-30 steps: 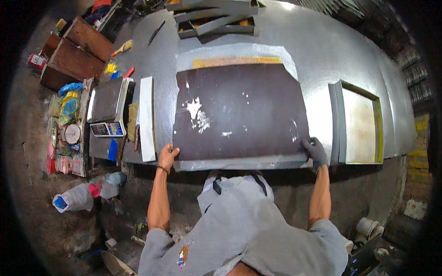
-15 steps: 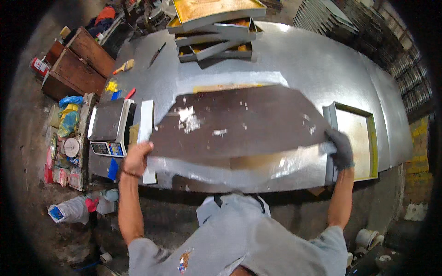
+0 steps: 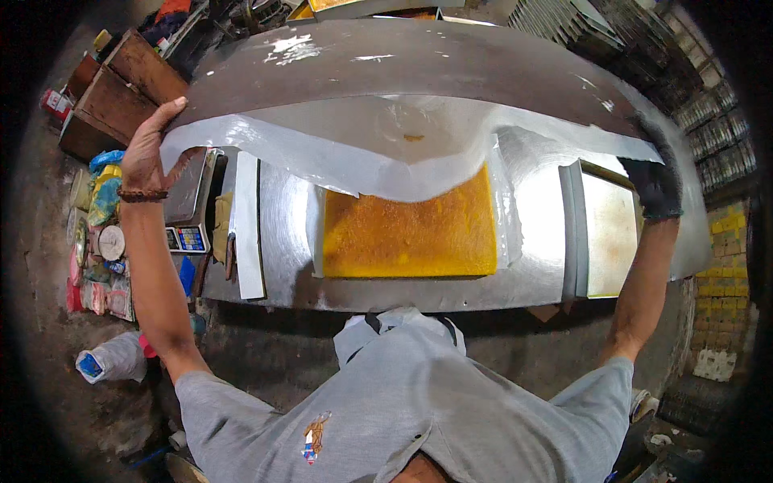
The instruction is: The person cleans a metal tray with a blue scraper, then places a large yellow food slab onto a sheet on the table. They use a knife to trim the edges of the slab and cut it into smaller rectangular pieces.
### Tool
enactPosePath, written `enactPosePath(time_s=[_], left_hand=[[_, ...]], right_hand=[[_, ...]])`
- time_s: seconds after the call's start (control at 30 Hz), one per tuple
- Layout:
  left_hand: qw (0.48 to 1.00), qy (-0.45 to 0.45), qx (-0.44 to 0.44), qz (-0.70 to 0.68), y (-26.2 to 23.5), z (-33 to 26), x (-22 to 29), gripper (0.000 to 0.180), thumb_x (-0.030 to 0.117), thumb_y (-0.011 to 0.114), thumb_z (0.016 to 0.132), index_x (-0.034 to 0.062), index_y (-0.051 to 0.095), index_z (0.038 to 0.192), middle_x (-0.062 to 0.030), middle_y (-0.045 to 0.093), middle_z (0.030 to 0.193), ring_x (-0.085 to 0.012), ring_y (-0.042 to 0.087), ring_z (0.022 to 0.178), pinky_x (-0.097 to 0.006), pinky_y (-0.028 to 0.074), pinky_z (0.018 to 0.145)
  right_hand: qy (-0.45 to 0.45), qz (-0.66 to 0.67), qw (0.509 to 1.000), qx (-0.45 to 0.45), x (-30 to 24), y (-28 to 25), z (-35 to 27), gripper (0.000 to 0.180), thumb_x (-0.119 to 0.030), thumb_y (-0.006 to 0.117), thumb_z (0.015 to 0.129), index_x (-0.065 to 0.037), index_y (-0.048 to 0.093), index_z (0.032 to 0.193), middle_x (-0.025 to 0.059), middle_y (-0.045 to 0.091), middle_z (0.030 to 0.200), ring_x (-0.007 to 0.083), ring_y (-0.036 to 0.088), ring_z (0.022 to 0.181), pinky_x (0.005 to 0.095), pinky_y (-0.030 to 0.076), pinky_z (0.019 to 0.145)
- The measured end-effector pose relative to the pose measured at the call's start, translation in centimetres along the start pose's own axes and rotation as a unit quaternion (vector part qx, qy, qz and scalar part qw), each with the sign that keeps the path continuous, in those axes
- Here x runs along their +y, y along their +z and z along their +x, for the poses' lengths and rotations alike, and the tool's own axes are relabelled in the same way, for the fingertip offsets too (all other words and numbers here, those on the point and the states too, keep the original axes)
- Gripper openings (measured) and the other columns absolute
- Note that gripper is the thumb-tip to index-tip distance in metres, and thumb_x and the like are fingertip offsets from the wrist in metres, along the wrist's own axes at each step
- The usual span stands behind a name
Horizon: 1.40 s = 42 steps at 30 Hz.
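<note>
Gripping brown board (image 3: 386,72): left hand (image 3: 149,153), right hand (image 3: 654,185), both curled, partly hidden; near left, scale keypad (image 3: 188,239), print unreadable.

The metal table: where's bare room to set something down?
Bare metal shows between the white strip and the yellow slab, and between the slab's film and the tray. Left of the strip, the scale crowds things; the brown board hides most of the far side.

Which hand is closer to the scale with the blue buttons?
Left. The left hand, gripping the dark board, is close beside the scale in the picture; the right hand, at the board's other end, is far across the table.
</note>
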<state>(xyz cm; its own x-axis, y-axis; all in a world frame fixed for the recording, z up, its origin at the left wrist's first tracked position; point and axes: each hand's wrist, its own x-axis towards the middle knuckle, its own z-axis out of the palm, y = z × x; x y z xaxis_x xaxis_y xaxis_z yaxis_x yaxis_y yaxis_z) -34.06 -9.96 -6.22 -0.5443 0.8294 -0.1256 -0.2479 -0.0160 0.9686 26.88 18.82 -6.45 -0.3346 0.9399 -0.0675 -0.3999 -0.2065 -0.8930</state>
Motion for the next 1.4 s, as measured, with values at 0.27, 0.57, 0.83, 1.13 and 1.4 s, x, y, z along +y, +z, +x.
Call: enactPosePath(time_s=[0.27, 0.57, 0.83, 1.13, 1.4], left_hand=[[0.996, 0.061, -0.037, -0.057, 1.2, -4.8, 3.4, 0.027, 0.021, 0.061, 0.096, 0.0012, 0.067, 0.114, -0.0097, 0.073, 0.104, -0.021, 0.071, 0.089, -0.035, 0.057, 0.084], [0.977, 0.084, -0.16, -0.113, 2.8, -4.4, 4.9, 0.028, 0.022, 0.05, 0.101, 0.0007, 0.068, 0.105, -0.0106, 0.074, 0.097, -0.0195, 0.071, 0.081, -0.033, 0.057, 0.072], [0.944, 0.06, -0.299, -0.127, 6.5, 14.5, 11.6, 0.039, 0.021, 0.038, 0.104, -0.0069, 0.062, 0.116, -0.0199, 0.072, 0.106, -0.0332, 0.07, 0.104, -0.048, 0.055, 0.093], [0.785, 0.529, -0.082, 0.312, 8.4, 22.6, 22.2, 0.036, 0.017, 0.052, 0.101, -0.01, 0.057, 0.124, -0.0216, 0.068, 0.118, -0.031, 0.068, 0.108, -0.042, 0.056, 0.1], [0.521, 0.72, 0.215, 0.405, -1.2, 35.8, 19.2, 0.027, 0.018, 0.063, 0.096, 0.0034, 0.063, 0.119, -0.0083, 0.068, 0.114, -0.0181, 0.069, 0.099, -0.031, 0.058, 0.086]], right_hand=[[-0.145, -0.056, 0.988, 0.01, -5.8, 0.1, -5.5, 0.045, -0.013, 0.059, 0.096, 0.005, 0.055, 0.137, 0.0176, 0.056, 0.14, 0.0245, 0.051, 0.132, 0.0363, 0.039, 0.112], [-0.353, -0.228, 0.907, -0.029, -10.9, 2.2, -7.7, 0.044, -0.019, 0.053, 0.1, 0.002, 0.055, 0.139, 0.0186, 0.055, 0.143, 0.0243, 0.054, 0.13, 0.0363, 0.042, 0.109], [-0.201, -0.067, 0.973, -0.093, -14.0, 5.4, 11.5, 0.036, -0.021, 0.053, 0.103, 0.006, 0.059, 0.127, 0.018, 0.068, 0.117, 0.0243, 0.07, 0.102, 0.0344, 0.06, 0.092], [-0.483, -0.27, 0.832, -0.044, -23.2, 15.2, 19.9, 0.032, -0.018, 0.056, 0.1, -0.003, 0.064, 0.127, 0.0154, 0.067, 0.123, 0.0227, 0.065, 0.111, 0.0314, 0.057, 0.094], [-0.426, -0.046, 0.903, -0.042, -15.1, 19.3, 30.9, 0.039, -0.012, 0.059, 0.097, 0.0, 0.058, 0.134, 0.0121, 0.065, 0.13, 0.0253, 0.062, 0.117, 0.036, 0.049, 0.101]])
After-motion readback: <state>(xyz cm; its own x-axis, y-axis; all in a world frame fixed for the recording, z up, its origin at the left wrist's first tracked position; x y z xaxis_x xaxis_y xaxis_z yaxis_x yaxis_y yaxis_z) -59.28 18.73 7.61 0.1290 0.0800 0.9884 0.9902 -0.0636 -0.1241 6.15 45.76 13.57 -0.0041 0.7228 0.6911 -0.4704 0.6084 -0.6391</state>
